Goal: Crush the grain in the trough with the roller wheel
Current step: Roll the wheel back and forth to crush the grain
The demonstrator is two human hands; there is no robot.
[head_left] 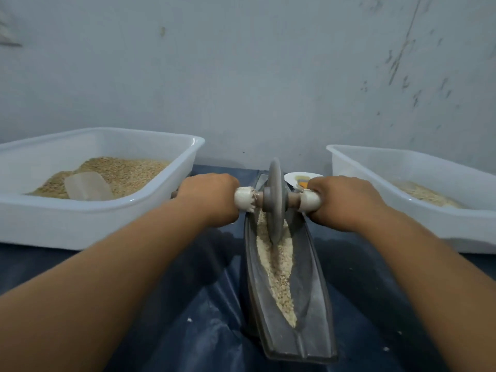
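A grey metal trough (314,285), boat-shaped, runs away from me down the middle of a dark blue sheet. Pale crushed grain (279,267) lies along its groove. The grey roller wheel (275,200) stands upright in the far part of the trough, its lower edge in the grain. An axle with white-wrapped handle ends (243,199) passes through the wheel. My left hand (208,196) grips the left handle and my right hand (343,201) grips the right one, both arms stretched forward.
A white plastic tub (88,221) at the left holds tan grain and a clear scoop (86,186). Another white tub (440,224) at the right holds a thin layer of pale grain. A small white dish (300,178) sits behind the trough. A grey wall rises close behind.
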